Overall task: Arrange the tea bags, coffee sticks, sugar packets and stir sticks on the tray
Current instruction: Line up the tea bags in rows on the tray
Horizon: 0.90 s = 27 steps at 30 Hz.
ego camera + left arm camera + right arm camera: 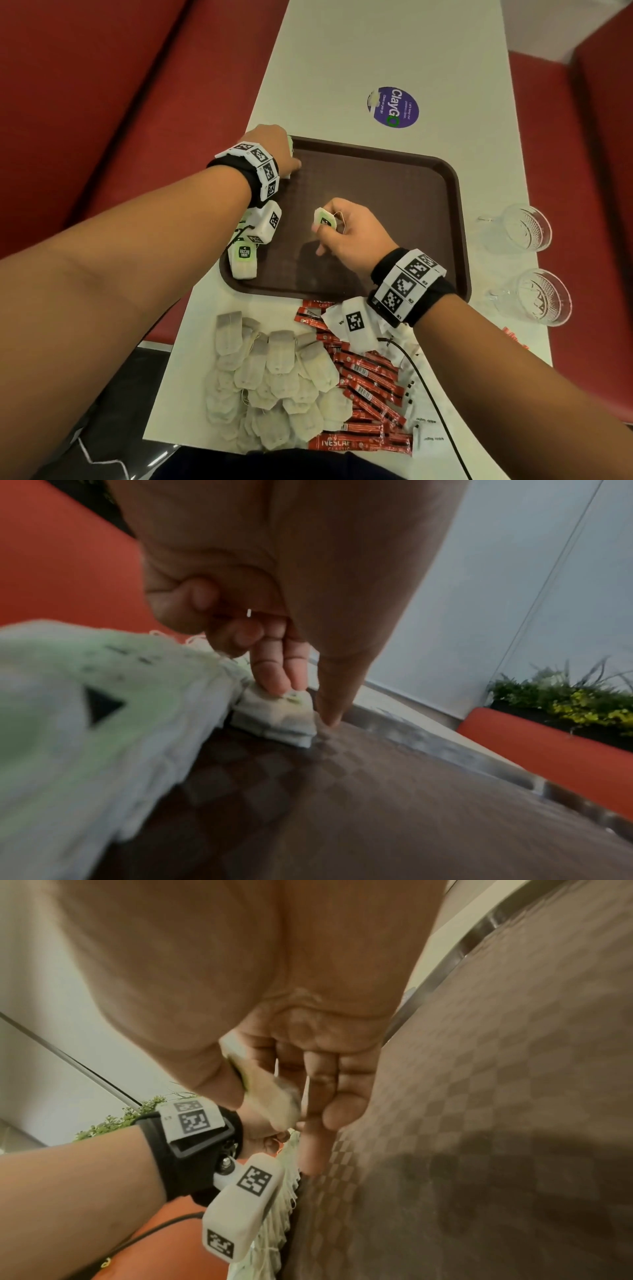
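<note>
— While the right hand (346, 229) hovers over the middle of the brown tray (428, 212), what is its grip doing?
— Pinching one tea bag (324, 219) between thumb and fingers, green tag showing, held just above the tray floor.
— And the left hand (274, 147)?
— At the tray's far left corner. From the left wrist view its fingertips (277, 677) press down on a small stack of tea bags (277, 718) lying on the tray; the grip is bent onto the stack, with the thumb beside it on the tray floor.
— More bags on the tray?
— Yes, a row along the left edge; the nearest tagged bag (244, 262) lies at the near left corner.
— Where is the rest?
— On the white table (376, 51), near side of the tray: a loose heap of tea bags (274, 383) on the left, red coffee sticks (370, 383) just right of it, white sugar packets (428, 435) at the right fringe.
— Anything else?
— Two clear glass cups (527, 263) right of the tray, a round purple sticker (394, 107) beyond it, red bench seats (85, 85) either side.
</note>
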Each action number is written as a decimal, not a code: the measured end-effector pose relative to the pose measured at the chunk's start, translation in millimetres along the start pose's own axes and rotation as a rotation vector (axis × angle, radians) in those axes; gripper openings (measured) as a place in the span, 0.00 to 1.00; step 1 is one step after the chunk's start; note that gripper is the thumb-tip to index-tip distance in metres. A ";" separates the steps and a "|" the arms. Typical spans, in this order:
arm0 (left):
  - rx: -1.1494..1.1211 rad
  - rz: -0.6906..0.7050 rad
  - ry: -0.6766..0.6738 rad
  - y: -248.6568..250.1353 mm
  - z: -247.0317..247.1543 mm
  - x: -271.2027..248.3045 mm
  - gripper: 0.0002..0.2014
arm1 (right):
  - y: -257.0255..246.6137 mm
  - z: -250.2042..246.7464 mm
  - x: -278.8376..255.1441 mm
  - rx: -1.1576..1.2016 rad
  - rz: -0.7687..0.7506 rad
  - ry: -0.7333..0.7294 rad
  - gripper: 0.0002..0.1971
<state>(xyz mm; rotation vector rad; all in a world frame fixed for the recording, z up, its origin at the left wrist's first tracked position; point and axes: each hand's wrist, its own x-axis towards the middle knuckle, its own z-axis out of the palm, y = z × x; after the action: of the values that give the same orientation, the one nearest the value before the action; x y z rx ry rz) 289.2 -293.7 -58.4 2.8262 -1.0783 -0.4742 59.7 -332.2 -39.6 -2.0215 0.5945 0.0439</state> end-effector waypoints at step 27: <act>-0.421 0.234 0.071 -34.7 -28.9 -74.8 0.03 | 5.7 2.6 4.8 0.040 0.046 0.008 0.12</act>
<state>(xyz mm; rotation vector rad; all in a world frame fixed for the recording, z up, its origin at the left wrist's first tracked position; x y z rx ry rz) 267.7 -219.2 -18.1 2.3042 -1.1227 -0.5043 62.0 -334.1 -46.8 -1.9699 0.6417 0.0514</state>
